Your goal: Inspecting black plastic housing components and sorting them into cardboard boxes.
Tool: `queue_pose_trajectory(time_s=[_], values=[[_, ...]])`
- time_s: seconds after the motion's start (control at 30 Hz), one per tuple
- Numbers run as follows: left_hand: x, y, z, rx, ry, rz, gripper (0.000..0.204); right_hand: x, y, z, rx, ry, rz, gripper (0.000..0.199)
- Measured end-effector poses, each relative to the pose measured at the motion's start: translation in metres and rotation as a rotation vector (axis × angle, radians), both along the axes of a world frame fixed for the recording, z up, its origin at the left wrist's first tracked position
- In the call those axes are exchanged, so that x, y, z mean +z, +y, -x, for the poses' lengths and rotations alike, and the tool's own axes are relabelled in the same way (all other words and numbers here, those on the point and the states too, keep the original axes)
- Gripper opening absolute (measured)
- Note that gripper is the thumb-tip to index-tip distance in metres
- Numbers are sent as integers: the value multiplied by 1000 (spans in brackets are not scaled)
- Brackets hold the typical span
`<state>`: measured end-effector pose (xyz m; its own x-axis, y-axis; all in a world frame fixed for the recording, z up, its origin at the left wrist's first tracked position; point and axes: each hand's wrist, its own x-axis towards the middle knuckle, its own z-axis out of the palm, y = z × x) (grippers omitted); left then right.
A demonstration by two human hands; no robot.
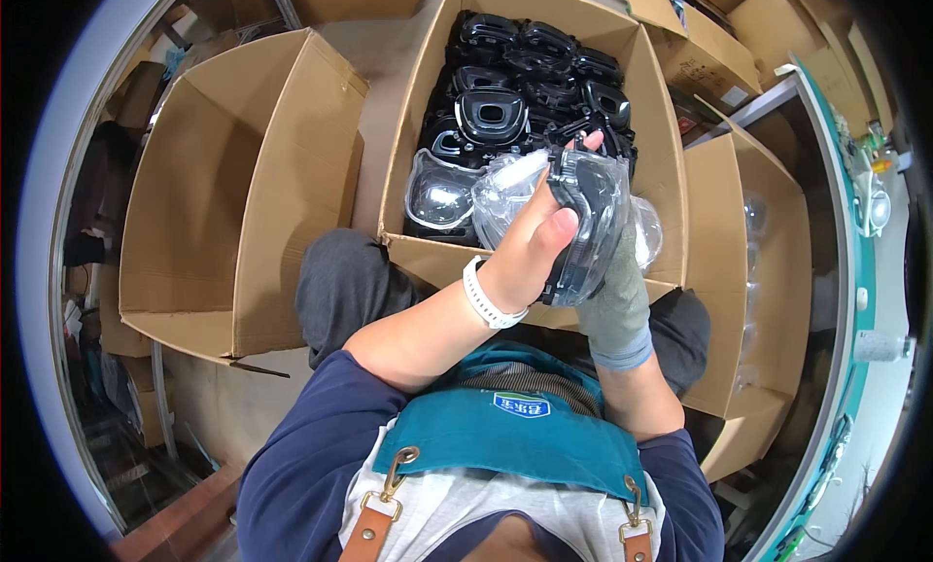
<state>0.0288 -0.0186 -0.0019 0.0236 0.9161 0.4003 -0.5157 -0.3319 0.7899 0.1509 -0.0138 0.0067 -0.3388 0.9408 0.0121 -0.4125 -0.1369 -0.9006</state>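
The left hand [530, 241], bare with a white wristband [491, 295], is closed around a stack of clear covers [573, 212], thumb pressed on the near side and fingers wrapped over the top. The right hand [617, 290], in a grey-green glove, supports the same stack from below and behind; most of it is hidden by the stack, so its grip seems closed but is hard to judge. The stack is held just above the near edge of the middle box [428, 95], which is filled with black parts [530, 86]. A clear shell [437, 193] lies at the box's near left. An empty-looking box [224, 173] stands to the left, another [748, 270] to the right with clear pieces inside.
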Motion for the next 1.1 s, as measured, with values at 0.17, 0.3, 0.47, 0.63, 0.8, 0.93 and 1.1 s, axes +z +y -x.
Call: queue_pose_trajectory(time_s=[0.17, 0.3, 0.47, 0.63, 0.8, 0.93, 1.1], values=[[21, -14, 13, 513, 627, -103, 51, 8, 1, -3, -299, -101, -148, 80], [9, -26, -16, 396, -96, 165, 47, 7, 7, 11, -692, -262, -764, 110], [9, 15, 25, 186, -781, 378, 53, 23, -14, 20, -368, -650, -1002, 83], [8, 23, 37, 143, -826, 336, 44, -1, -6, 9, -453, -293, -607, 34], [10, 15, 25, 61, -845, 387, 45, -7, -8, 1, -344, -478, -832, 12], [9, 17, 25, 100, -823, 415, 46, -11, -6, -5, -273, -478, -907, 10], [-4, 16, 40, -45, -904, 132, 47, -16, -10, -5, -307, -618, -617, 13]])
